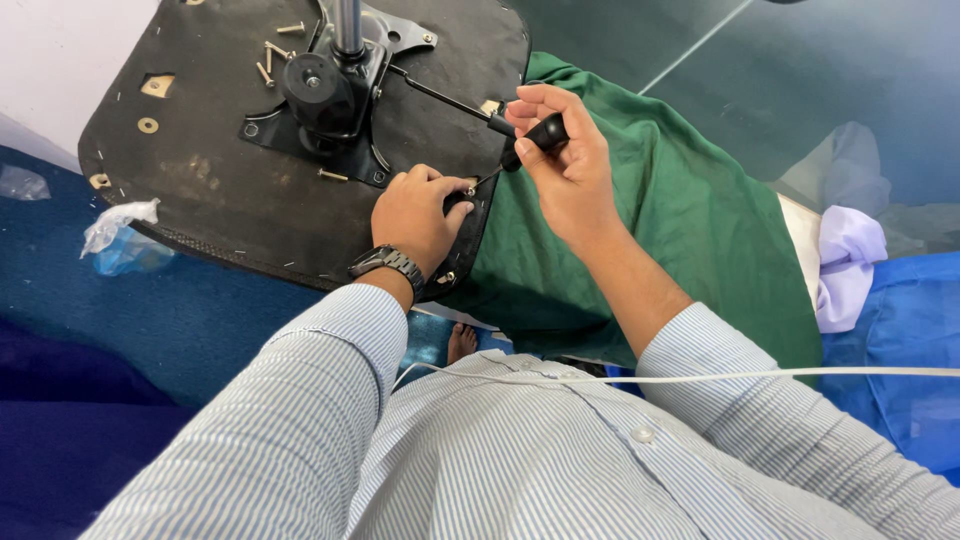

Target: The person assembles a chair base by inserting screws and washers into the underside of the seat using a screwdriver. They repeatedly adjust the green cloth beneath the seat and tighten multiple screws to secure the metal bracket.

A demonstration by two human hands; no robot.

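A black-handled screwdriver (530,140) is gripped in the right hand (565,165), whose fingers are curled tightly around the handle; the thin shaft slants down and towards the left hand, with its tip set on a small screw (470,189). The left hand (418,215) is closed into a loose fist, and its fingertips are pressed against the edge of an upturned black chair seat (230,190) right beside that screw. A dark wristwatch (388,262) is worn just behind this hand. Beyond the left knuckles a black metal mechanism plate (325,100) with a steel post (348,25) is bolted to the seat, and loose screws (275,50) are scattered farther out. Under the right hand a green cloth (690,210) is spread. What the left fingers pinch cannot be made out, since they are folded under. The post is cut off at the top edge, and the screwdriver tip is too small to be seen clearly.
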